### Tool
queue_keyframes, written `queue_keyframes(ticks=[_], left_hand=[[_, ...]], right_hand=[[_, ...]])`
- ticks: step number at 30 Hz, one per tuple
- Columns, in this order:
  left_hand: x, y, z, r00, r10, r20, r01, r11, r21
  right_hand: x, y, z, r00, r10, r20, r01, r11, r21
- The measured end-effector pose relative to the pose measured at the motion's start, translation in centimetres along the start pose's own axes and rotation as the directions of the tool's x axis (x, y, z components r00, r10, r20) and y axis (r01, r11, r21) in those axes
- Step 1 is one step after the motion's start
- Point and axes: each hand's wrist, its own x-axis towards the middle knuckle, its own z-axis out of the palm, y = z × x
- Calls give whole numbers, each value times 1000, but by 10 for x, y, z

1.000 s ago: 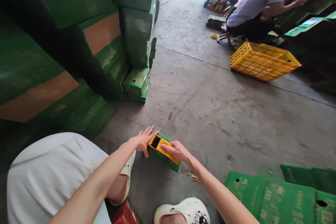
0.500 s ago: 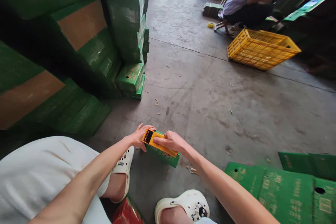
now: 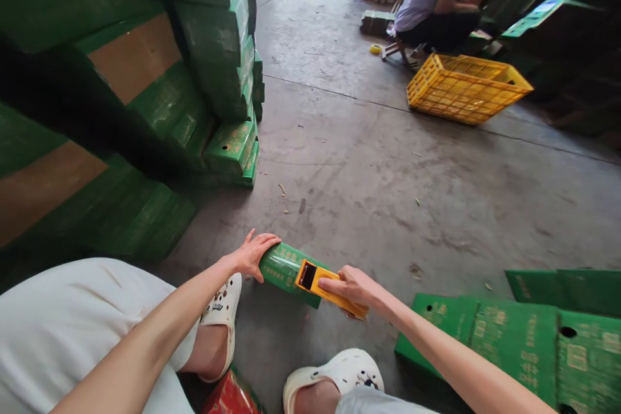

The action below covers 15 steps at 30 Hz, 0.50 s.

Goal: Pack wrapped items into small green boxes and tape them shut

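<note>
A small green carton (image 3: pixel 284 265) with gold print lies on the floor between my feet, a shiny strip along its upper face. My left hand (image 3: pixel 255 254) grips its left end, thumb on the near side and fingers over the far edge. My right hand (image 3: pixel 352 284) is wrapped round an orange handheld tape dispenser (image 3: pixel 334 291), thumb on top. The dispenser's dark-windowed front end rests on or just above the carton's right part; its rear sticks out past the carton. The dispenser hides some of the carton's right end.
Stacked green cartons (image 3: pixel 208 45) rise at left. Flattened green cartons (image 3: pixel 514 343) lie at lower right. A red package (image 3: pixel 230 394) sits between my white clogs (image 3: pixel 334 375). Farther off are a yellow crate (image 3: pixel 468 90), a yellow tape roll (image 3: pixel 376 49) and a crouching person (image 3: pixel 436 0).
My right hand has drawn the tape dispenser rightward along the carton, away from my left hand, uncovering the carton's left part. My left hand stays on the left end. The view has shifted slightly.
</note>
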Motion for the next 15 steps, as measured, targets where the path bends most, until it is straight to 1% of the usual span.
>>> queue_keyframes(ticks=[2,5,8,10,12,14,15], left_hand=[[0,1,0,1000,-7,4,7,1000,21],[-1,2,0,1000,-15,16,14,999,52],[0,6,-2,999,-23,30,20,993,113],[3,12,0,999,-31,37,23,980,196],[11,23,7,998,-17,57,-1,954,300],[22,38,20,995,23,93,-56,929,367],[29,47,28,993,42,112,-82,923,376]], right_hand=[[5,2,3,1000,15,12,-15,1000,5],[8,4,5,1000,-3,25,2,999,33],[7,2,6,1000,2,-27,-2,1000,-13],[6,-1,5,998,17,-53,-20,998,-62],[4,-6,4,998,20,-56,-25,995,-95],[2,-10,4,997,19,-68,-27,993,-113],[0,-11,4,996,22,-81,-32,992,-121]])
